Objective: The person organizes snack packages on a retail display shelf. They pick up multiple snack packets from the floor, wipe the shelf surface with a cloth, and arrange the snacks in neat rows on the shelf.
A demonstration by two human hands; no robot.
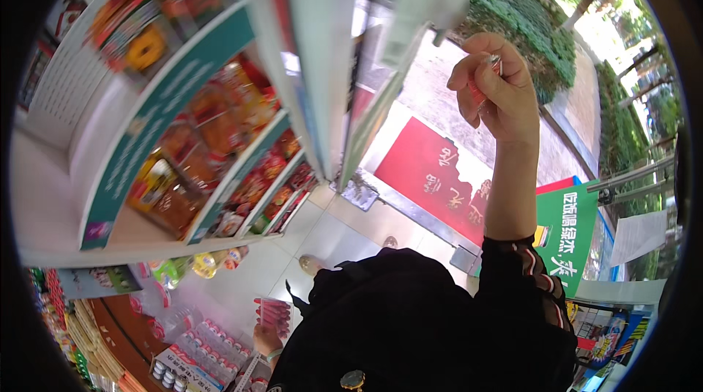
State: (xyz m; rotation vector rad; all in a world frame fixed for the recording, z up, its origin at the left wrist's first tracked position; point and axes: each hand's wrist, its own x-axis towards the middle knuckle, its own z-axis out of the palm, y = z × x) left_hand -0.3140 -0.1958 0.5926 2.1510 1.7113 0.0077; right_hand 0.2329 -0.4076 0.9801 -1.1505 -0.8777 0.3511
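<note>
My right hand (497, 81) is raised ahead of me on the right, in front of the doorway. Its fingers pinch a small red-wrapped item (476, 90) with a shiny silvery end; most of it is hidden in the grip. Low on the left, beside my dark clothing, my left hand (266, 338) holds a clear pack of pinkish-red sausage-like sticks (275, 316). The pack hangs above the tiled floor, near cases of bottled drinks (211, 351).
A white shelf rack (219, 172) with packaged snacks stands at left, next to a pale door edge (324, 62). A red doormat (423, 177) bearing writing lies at the threshold. A green sign (560, 232) stands at right, with hedges (511, 29) outside.
</note>
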